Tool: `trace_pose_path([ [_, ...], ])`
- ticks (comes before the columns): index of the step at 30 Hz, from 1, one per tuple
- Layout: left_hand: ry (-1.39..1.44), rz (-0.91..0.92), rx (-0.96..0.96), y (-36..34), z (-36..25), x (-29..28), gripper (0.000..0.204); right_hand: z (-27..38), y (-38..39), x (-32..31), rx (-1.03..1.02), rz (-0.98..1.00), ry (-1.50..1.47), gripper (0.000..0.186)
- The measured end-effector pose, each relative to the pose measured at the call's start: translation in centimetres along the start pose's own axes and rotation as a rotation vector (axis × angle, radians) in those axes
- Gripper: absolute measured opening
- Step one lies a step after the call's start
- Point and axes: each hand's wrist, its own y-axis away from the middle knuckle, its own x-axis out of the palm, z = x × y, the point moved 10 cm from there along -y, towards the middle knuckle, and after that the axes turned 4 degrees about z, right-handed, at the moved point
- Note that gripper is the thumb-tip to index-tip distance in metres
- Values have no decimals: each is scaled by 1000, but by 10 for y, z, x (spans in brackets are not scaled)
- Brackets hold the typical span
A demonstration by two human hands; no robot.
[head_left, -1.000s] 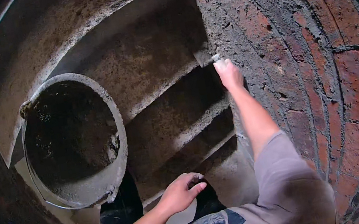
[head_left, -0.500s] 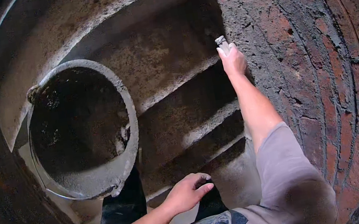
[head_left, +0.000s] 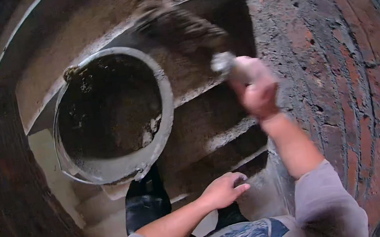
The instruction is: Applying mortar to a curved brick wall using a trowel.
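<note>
My right hand (head_left: 256, 85) is closed round the handle of a trowel (head_left: 179, 26). Its blade, smeared by motion and looking coated with mortar, stretches to the upper left over a dark concrete stair step. Close by on the right is a brick wall (head_left: 305, 44) roughly daubed with grey mortar. My left hand (head_left: 223, 190) hangs over my lap with nothing in it, its fingers slightly bent and the thumb apart. A large grey bucket (head_left: 164, 90), holding some dark wet mix, stands at the left, away from both hands.
Concrete steps (head_left: 233, 134) with pale, rough edges run across the middle, below and beyond the bucket. A dark wall (head_left: 10, 183) curves along the left side. My dark-clothed leg (head_left: 146, 201) is just under the bucket.
My right hand has drawn back from the wall and turned, bringing the trowel blade into sight at the upper left. The whole view has shifted, while my left hand stays over my lap.
</note>
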Motion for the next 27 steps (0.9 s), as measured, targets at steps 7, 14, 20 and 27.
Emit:
trace_pose_path([
  [7,11,43,71,-14,-18,23,31,45,-7,43,-220,221,280,19],
  [14,15,26,76,-12,-19,16,30,-128,96,52,961,321,-81,28],
  [20,38,36,37,-14,-18,7,30,-211,111,93,1053,323,-263,28],
  [27,170,61,-84,-12,-8,-6,32,-252,124,159,1380,-54,-1126,27],
])
